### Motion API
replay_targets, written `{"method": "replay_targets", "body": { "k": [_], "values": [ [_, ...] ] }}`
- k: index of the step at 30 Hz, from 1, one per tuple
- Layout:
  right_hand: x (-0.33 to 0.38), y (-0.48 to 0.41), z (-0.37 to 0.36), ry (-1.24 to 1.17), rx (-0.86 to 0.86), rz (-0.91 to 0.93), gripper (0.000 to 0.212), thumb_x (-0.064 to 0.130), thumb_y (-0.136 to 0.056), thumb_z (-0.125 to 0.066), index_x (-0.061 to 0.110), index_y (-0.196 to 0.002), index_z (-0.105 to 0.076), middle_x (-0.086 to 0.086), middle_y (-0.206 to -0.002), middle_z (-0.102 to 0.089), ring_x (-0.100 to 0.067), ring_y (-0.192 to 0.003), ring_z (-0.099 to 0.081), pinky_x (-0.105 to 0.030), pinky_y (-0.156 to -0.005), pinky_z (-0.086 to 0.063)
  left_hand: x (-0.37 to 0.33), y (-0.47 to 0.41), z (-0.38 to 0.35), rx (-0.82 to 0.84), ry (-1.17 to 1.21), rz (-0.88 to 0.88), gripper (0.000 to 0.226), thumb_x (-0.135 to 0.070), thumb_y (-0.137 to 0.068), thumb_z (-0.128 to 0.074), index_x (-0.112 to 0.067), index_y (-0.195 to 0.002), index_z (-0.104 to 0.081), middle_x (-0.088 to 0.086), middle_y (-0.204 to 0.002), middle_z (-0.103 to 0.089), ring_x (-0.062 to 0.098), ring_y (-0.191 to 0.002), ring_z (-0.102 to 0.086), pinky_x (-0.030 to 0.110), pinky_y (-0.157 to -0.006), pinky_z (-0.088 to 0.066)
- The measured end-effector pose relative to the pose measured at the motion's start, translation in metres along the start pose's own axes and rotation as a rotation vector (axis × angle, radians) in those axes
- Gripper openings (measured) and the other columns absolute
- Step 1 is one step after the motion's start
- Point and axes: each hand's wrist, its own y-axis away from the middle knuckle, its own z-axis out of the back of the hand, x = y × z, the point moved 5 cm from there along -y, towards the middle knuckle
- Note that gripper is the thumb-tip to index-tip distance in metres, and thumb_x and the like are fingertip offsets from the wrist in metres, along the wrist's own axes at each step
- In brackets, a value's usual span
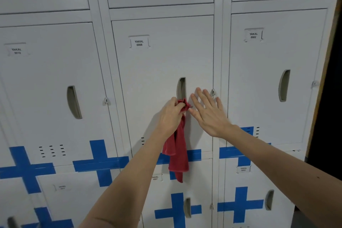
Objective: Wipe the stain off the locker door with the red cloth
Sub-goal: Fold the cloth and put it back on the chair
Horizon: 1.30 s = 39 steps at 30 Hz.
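The white locker door labelled YAKAL 0006 fills the middle of the view, with a recessed grey handle. My left hand is shut on the bunched top of the red cloth, pressing it against the door just below the handle. The rest of the cloth hangs down loose over the blue tape. My right hand lies flat on the door to the right of the cloth, fingers spread, holding nothing. I cannot see a stain; the spot under the cloth is hidden.
Neighbouring locker doors stand to the left and right, each with a grey handle. Blue tape crosses mark the lower rows. A small lock hasp sits at the middle door's right edge. A dark gap lies beyond the lockers' right side.
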Motion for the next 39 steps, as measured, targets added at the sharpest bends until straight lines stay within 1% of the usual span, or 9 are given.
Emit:
{"method": "replay_targets", "body": {
  "k": [8, 13, 16, 18, 20, 25, 30, 35, 39],
  "values": [
    [-0.002, -0.001, 0.000, -0.016, 0.017, 0.013, 0.073, 0.059, -0.088, 0.004, 0.023, -0.151, 0.003, 0.000, -0.158, 0.017, -0.020, -0.145, 0.015, -0.053, -0.117, -0.002, -0.002, -0.008, 0.006, 0.168, -0.175, -0.087, 0.024, -0.016, -0.095, -0.051, -0.007, -0.114, -0.062, 0.014, -0.108, -0.052, 0.033, -0.078, -0.060, 0.044, -0.070, -0.052],
    [-0.003, 0.001, 0.000, -0.064, 0.027, 0.035, 0.066, 0.056, -0.093, -0.004, 0.025, -0.151, -0.001, 0.003, -0.159, 0.016, -0.017, -0.145, 0.015, -0.053, -0.117, -0.001, -0.003, -0.018, 0.014, 0.324, -0.058, -0.057, 0.019, -0.024, -0.089, -0.061, -0.014, -0.104, -0.067, 0.003, -0.092, -0.049, 0.026, -0.085, -0.057, 0.038, -0.078, -0.047],
    [0.001, 0.008, 0.009, -0.208, -0.082, -0.005, 0.054, 0.045, -0.100, -0.018, 0.025, -0.149, -0.019, 0.000, -0.160, -0.005, -0.018, -0.146, -0.001, -0.050, -0.116, -0.005, 0.009, -0.011, 0.018, 0.283, 0.135, 0.121, 0.013, -0.030, -0.083, -0.067, -0.023, -0.094, -0.068, -0.004, -0.084, -0.045, 0.019, -0.083, -0.054, 0.030, -0.077, -0.043],
    [0.009, 0.018, 0.012, -0.316, -0.210, -0.056, 0.040, 0.033, -0.099, -0.035, 0.023, -0.137, -0.041, -0.005, -0.144, -0.035, -0.021, -0.135, -0.029, -0.042, -0.109, -0.023, 0.019, -0.005, 0.027, 0.180, 0.236, 0.253, 0.010, -0.034, -0.082, -0.068, -0.028, -0.089, -0.066, -0.004, -0.086, -0.047, 0.017, -0.083, -0.055, 0.029, -0.077, -0.042],
    [0.021, 0.028, 0.002, -0.544, -0.127, -0.124, 0.033, 0.029, -0.091, -0.051, 0.021, -0.124, -0.051, -0.005, -0.123, -0.047, -0.020, -0.111, -0.048, -0.034, -0.093, -0.038, 0.023, 0.001, 0.037, 0.094, 0.318, 0.349, 0.011, -0.033, -0.083, -0.068, -0.024, -0.090, -0.066, -0.006, -0.084, -0.053, 0.016, -0.083, -0.058, 0.030, -0.077, -0.045],
    [0.061, 0.047, -0.034, -1.106, 0.530, -0.271, 0.049, 0.024, -0.082, -0.068, 0.018, -0.124, -0.043, -0.001, -0.102, -0.060, -0.010, -0.077, -0.058, -0.014, -0.053, -0.044, 0.026, 0.011, 0.051, -0.067, 0.572, 0.602, 0.023, -0.033, -0.084, -0.068, -0.014, -0.097, -0.066, 0.001, -0.092, -0.067, 0.017, -0.085, -0.062, 0.028, -0.073, -0.046],
    [0.091, 0.031, -0.060, -1.491, 0.512, -0.463, 0.030, 0.004, -0.087, -0.055, 0.011, -0.116, -0.058, -0.014, -0.102, -0.065, -0.028, -0.089, -0.061, -0.048, -0.086, -0.052, 0.054, 0.041, 0.058, -0.157, 0.790, 0.849, 0.034, -0.038, -0.083, -0.068, -0.014, -0.102, -0.054, 0.005, -0.095, -0.064, 0.024, -0.091, -0.065, 0.036, -0.081, -0.052],
    [0.154, 0.025, -0.073, -1.990, 0.569, -0.673, 0.035, -0.018, -0.064, -0.035, 0.011, -0.076, -0.052, -0.006, -0.069, -0.044, -0.020, -0.059, -0.042, -0.028, -0.054, -0.045, 0.113, 0.100, 0.080, -0.036, 0.770, 1.096, 0.037, -0.036, -0.085, -0.052, -0.008, -0.111, -0.052, 0.008, -0.098, -0.063, 0.020, -0.083, -0.059, 0.032, -0.071, -0.047],
    [0.206, 0.025, -0.079, -2.326, 0.684, -0.674, 0.018, -0.005, -0.061, -0.047, 0.006, -0.072, -0.055, -0.004, -0.070, -0.047, -0.016, -0.061, -0.040, -0.020, -0.088, -0.033, 0.139, 0.154, 0.100, 0.014, 0.673, 1.152, 0.031, -0.014, -0.087, -0.054, -0.014, -0.117, -0.049, 0.007, -0.097, -0.059, 0.020, -0.086, -0.057, 0.035, -0.074, -0.048]
  ]
}}
